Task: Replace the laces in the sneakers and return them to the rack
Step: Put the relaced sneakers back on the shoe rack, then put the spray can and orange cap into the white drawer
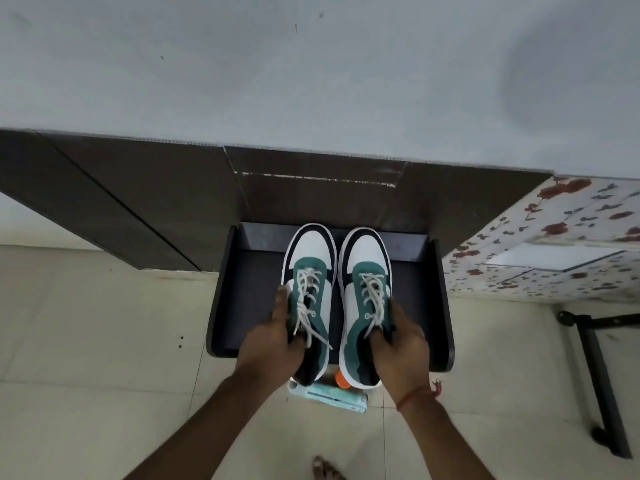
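Each hand grips one green, white and black laced sneaker by its collar, left hand (277, 341) on the left sneaker (310, 289), right hand (398, 344) on the right sneaker (365, 296), toes pointing away over the dark open-topped rack shelf (415, 306) directly beneath

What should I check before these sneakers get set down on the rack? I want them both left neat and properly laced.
1. Left hand grips the left sneaker: ok.
2. Right hand grips the right sneaker: ok.
3. White laces threaded on both: ok.
4. Lace ends tied off: not ok on the left sneaker, ends hang loose; right cannot tell.
5. Black rack shelf below has bare room: ok.
6. Soles resting on the shelf: cannot tell.
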